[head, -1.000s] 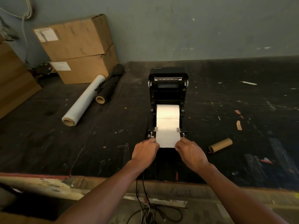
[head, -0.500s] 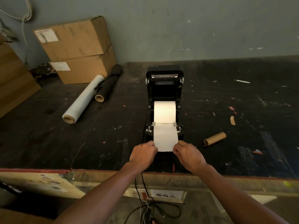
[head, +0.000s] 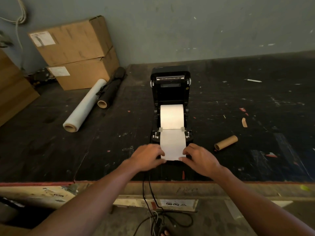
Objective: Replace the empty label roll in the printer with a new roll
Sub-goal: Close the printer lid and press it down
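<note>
A black label printer stands on the dark table with its lid tilted up and back. A white label roll sits in its bay. The paper strip runs forward under two small guides and out past the printer's front. My left hand pinches the strip's left front corner, and my right hand pinches its right front corner. An empty brown cardboard core lies on the table to the right of the printer.
A clear stretch-film roll and a black roll lie at the left, in front of two stacked cardboard boxes. Cables hang off the table's front edge. Paper scraps dot the right side.
Both hands have drawn the label strip farther out toward me, so more paper lies past the guides. The view has shifted a little.
</note>
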Demonstrator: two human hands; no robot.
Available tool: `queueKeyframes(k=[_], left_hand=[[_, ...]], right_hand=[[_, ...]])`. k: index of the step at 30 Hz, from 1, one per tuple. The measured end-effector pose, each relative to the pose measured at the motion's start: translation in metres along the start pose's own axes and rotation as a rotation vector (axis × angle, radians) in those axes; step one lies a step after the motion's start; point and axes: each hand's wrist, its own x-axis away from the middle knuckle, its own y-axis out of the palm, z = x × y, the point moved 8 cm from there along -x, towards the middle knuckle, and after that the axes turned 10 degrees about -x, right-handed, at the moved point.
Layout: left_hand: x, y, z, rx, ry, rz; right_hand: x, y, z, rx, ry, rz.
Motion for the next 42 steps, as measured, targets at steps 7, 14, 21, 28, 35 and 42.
queueKeyframes(k=[7,14,21,28,35,42], left_hand=[[-0.064,-0.143,-0.096,0.033,-0.205,0.395],[-0.138,-0.205,-0.160,0.200,-0.301,0.528],[-0.186,-0.162,-0.180,0.517,-0.353,0.329],[-0.189,-0.134,-0.176,0.719,-0.395,0.332],[-0.154,-0.122,-0.141,0.732,-0.496,0.601],[-0.091,-0.098,-0.132,0.992,-0.637,0.819]], right_hand=[[-0.073,-0.134,-0.016,-0.067,-0.022,0.323],[-0.161,-0.218,-0.027,-0.010,-0.015,0.399],[-0.194,-0.190,0.012,-0.076,0.147,0.261],[-0.209,-0.181,0.022,-0.242,0.226,0.224],[-0.177,-0.174,0.015,-0.495,0.241,0.437],[-0.116,-0.146,0.037,-0.797,0.392,0.712]])
